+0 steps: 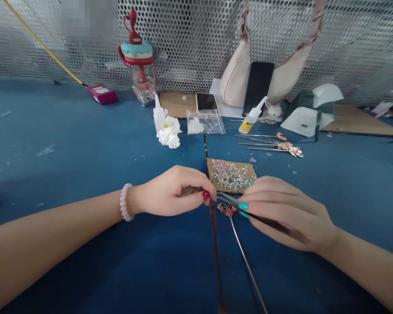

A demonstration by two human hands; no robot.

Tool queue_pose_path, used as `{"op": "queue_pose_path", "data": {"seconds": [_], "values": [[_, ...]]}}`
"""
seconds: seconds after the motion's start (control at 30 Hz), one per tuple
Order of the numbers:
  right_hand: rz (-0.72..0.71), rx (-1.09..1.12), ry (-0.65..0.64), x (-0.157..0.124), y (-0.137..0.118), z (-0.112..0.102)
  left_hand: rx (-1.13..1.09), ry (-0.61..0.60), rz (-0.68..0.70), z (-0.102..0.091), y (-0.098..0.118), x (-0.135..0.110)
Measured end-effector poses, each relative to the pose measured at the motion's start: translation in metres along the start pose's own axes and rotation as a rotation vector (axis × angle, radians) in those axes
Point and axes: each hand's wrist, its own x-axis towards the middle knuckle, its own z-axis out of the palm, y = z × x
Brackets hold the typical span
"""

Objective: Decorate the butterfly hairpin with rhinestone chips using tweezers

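My left hand [173, 192] is closed in a pinch at the table's middle; what its red-nailed fingertips hold is too small to name. My right hand [284, 213] grips metal tweezers [229, 199] whose tips reach toward the left fingertips. Just below them lies a gold hairpin [240, 248] with a butterfly-shaped head [226, 210], its stem running toward me. A cardboard piece [231, 174] covered with several small colourful rhinestones sits just beyond both hands.
Blue table [85, 152] with a seam down its middle. Behind: two glue bottles [159, 117] [251, 117], white tissue [168, 133], plastic bag [206, 124], phone [206, 102], several finished hairpins [275, 144], pink handbag [239, 74], red-topped cup [139, 65], perforated metal wall.
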Motion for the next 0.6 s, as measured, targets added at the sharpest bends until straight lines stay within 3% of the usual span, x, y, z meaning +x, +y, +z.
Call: {"op": "queue_pose_path", "data": {"seconds": [0.43,0.6], "values": [[-0.181,-0.098,-0.054,-0.001,-0.001,0.001,-0.246,-0.25,-0.145,-0.004,-0.007,-0.001],[-0.201,-0.105,-0.053,-0.002,-0.001,0.003,-0.239,-0.315,-0.218,-0.005,-0.011,-0.003]]}}
